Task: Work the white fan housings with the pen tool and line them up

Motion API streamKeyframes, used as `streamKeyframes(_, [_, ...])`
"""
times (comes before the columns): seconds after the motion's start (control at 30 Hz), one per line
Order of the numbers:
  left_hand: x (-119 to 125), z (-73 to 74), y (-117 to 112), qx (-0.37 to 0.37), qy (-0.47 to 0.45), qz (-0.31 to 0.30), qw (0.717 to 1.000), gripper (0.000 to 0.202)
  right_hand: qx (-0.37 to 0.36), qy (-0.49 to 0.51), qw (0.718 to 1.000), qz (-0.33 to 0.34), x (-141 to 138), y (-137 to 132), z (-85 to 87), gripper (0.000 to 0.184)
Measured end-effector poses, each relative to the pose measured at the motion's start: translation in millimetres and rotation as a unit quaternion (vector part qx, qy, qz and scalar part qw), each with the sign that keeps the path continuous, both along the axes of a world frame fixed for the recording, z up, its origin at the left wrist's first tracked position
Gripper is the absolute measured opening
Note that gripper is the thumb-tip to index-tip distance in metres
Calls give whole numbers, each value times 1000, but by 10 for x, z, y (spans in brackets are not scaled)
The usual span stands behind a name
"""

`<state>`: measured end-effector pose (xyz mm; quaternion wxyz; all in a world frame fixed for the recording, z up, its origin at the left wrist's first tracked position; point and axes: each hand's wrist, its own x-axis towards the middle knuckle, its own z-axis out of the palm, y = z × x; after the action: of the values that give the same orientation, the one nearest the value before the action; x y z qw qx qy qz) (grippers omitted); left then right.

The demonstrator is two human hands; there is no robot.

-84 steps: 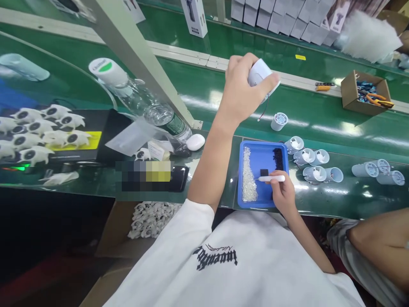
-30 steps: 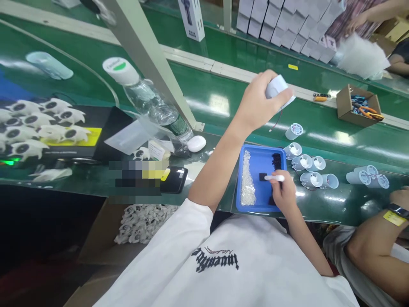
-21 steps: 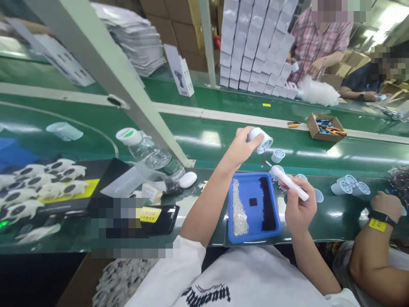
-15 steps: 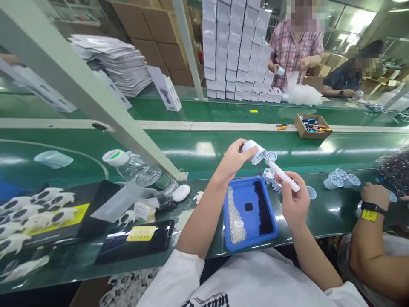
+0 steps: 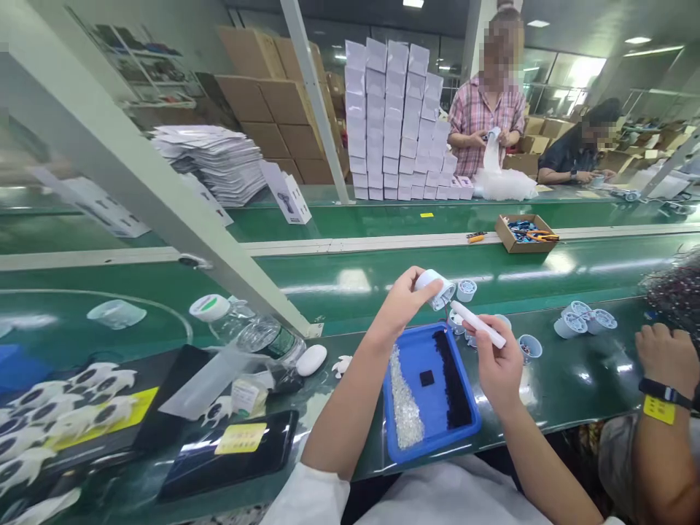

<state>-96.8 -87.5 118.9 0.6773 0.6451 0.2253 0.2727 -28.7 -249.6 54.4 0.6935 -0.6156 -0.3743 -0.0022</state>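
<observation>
My left hand (image 5: 402,302) is closed round a small white cylindrical housing (image 5: 434,285) held above the green bench, with thin wires hanging under it. My right hand (image 5: 496,366) grips a white pen-shaped tool (image 5: 477,324), whose tip points up-left at the housing's open end. Just below both hands lies a blue tray (image 5: 434,445) holding a strip of tiny clear bits, a strip of dark bits and one black square pad.
Several more white housings (image 5: 582,319) lie on the bench to the right. A water bottle (image 5: 246,332), a white mouse-like case (image 5: 311,359) and a dark phone (image 5: 230,452) sit to the left. A co-worker's forearm (image 5: 664,394) with a yellow wristband is at right. A slanted metal post (image 5: 164,197) crosses the left.
My right hand lifted the pen tool off the blue tray and brought its tip up to the housing in my left hand. The view tilted upward, showing the far workers.
</observation>
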Motion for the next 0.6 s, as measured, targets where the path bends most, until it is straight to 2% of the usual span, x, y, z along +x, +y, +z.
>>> streamKeyframes(0.2, [-51, 13, -43, 52, 28, 3, 998, 34, 3, -71, 997, -5, 18, 14, -37, 17])
streamKeyframes(0.3, [-94, -19, -125, 93, -21, 45, 994, 29, -7, -80, 996, -30, -100, 55, -121, 21])
streamKeyframes(0.33, [-104, -36, -165, 111, -54, 69, 990, 27, -23, -78, 997, -17, -169, 72, -146, 24])
streamKeyframes(0.4, [-116, -70, -264, 148, -137, 113, 973, 24, -61, -74, 994, 51, -299, 84, -158, 24])
streamKeyframes(0.47, [-133, -97, -386, 180, -217, 157, 947, 35, -65, -60, 990, 113, -317, -4, -91, 21])
streamKeyframes(0.5, [-154, -111, -451, 191, -244, 173, 935, 40, -31, -40, 994, 93, -242, -113, -28, 20])
streamKeyframes(0.53, [-190, -131, -514, 200, -262, 184, 926, 42, -17, -17, 994, 103, -99, -273, 49, 17])
streamKeyframes(0.6, [-327, -208, -617, 212, -261, 201, 920, 43, 19, 3, 997, 70, 381, -735, 219, 24])
